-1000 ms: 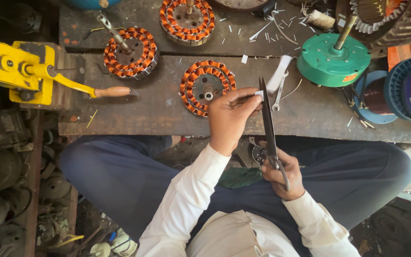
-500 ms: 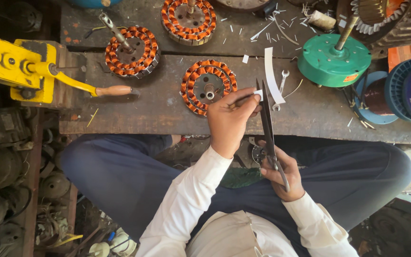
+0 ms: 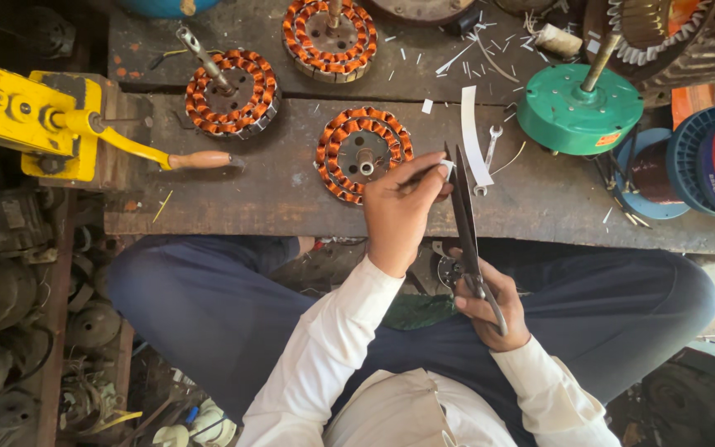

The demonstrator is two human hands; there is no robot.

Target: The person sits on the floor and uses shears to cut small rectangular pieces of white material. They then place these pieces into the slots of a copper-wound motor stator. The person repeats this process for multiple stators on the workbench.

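My left hand [image 3: 400, 209] pinches a small white paper piece [image 3: 444, 168] at its fingertips, right against the blades of long dark scissors [image 3: 463, 217]. My right hand [image 3: 490, 305] grips the scissors' handles over my lap, blades pointing away from me. Just beyond the left hand, a stator with orange copper windings [image 3: 364, 153] lies flat on the wooden bench [image 3: 275, 199]. A long white paper strip [image 3: 473, 136] lies on the bench beside the scissor tips.
Two more wound stators [image 3: 232, 91] [image 3: 328, 37] sit farther back. A yellow hand press with a wooden handle [image 3: 51, 124] stands at left. A green motor housing [image 3: 573, 112], a small spanner [image 3: 488, 157] and wire spools [image 3: 705, 161] are at right. Old motor parts [image 3: 10, 298] fill the floor at left.
The long white strip, curved up near the scissor tips a second ago, now lies flat on the bench. My left hand keeps a small piece at the blades.
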